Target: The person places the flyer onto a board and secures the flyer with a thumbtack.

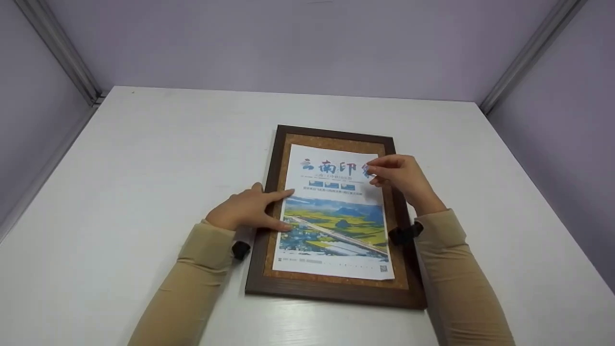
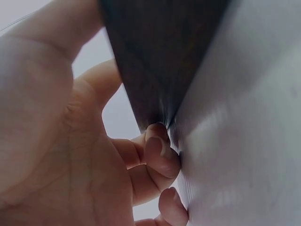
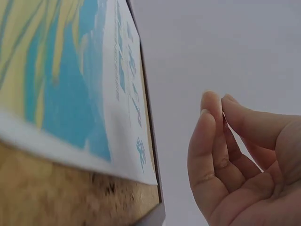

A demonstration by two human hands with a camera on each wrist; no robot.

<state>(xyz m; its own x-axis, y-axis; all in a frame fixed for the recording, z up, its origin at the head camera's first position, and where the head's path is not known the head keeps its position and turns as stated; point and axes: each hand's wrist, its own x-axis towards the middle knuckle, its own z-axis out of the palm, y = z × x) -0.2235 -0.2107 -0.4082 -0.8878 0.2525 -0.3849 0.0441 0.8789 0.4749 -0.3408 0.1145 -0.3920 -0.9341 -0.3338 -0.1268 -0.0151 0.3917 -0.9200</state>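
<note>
A printed poster [image 1: 336,226] with a landscape picture and large Chinese characters lies on a cork board [image 1: 336,138] in a dark brown wooden frame [image 1: 331,292]. My left hand [image 1: 245,209] reaches over the frame's left side, its straight thumb and index finger resting on the poster's left edge. The other left fingers [image 2: 162,157] bend beside the frame at the table. Above the poster's upper right part, my right hand [image 1: 406,178] brings thumb and fingertips together. A tiny dark sliver shows between those tips in the right wrist view; its kind is unclear. The poster's right edge lifts slightly.
The framed board lies flat on a white table [image 1: 158,144]. Pale purple panels [image 1: 288,48] stand behind and at both sides, joined by metal posts [image 1: 528,57]. Dark wrist bands [image 1: 406,234] sit at both cuffs.
</note>
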